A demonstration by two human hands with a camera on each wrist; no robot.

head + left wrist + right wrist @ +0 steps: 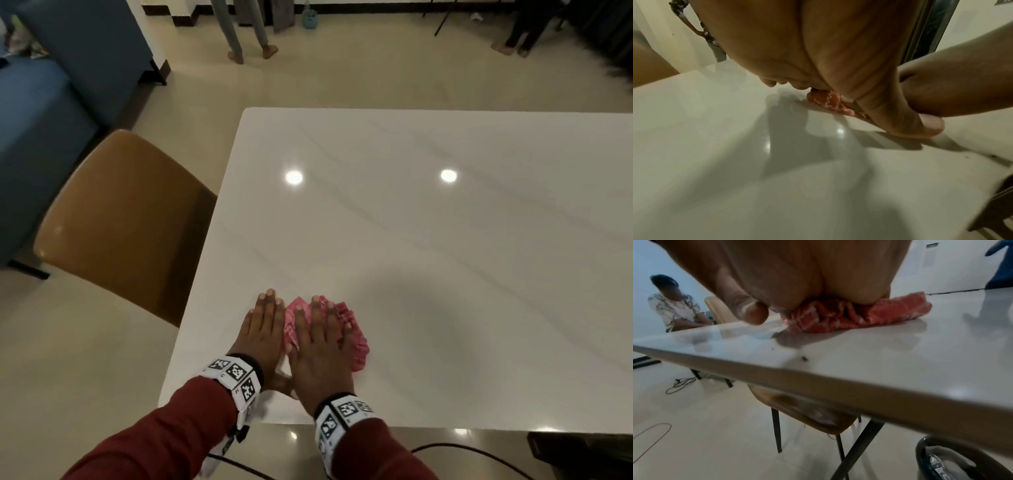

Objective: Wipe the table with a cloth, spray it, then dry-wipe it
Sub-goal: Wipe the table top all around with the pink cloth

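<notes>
A: Cloth (pixel 352 339), pink-red with a pale check, lies bunched on the white desk (pixel 428 240) near its front left corner. Where do the hands sit?

B: Both lie flat, side by side, fingers straight and pointing away from the person. Right hand (pixel 320 349) presses down on the cloth, which shows past the fingertips and to the right of the hand. Left hand (pixel 262 334) rests palm down just beside it; the left wrist view shows cloth (pixel 830 101) under that hand's inner edge, by the thumb.

A: And from the right wrist?

B: Cloth (pixel 859 313) is crumpled beneath the right hand (pixel 797 272), with one folded end sticking out to the side on the desk (pixel 900 356). A few dark specks lie on the glossy surface near the front edge.

A: Surroundings?

B: A tan chair (pixel 126 219) stands at the left side of the desk, a blue sofa (pixel 41 113) farther left. Bare-footed legs of two people show on the tiled floor beyond. Both wrists carry bands with black-and-white markers; the sleeves are dark red.
</notes>
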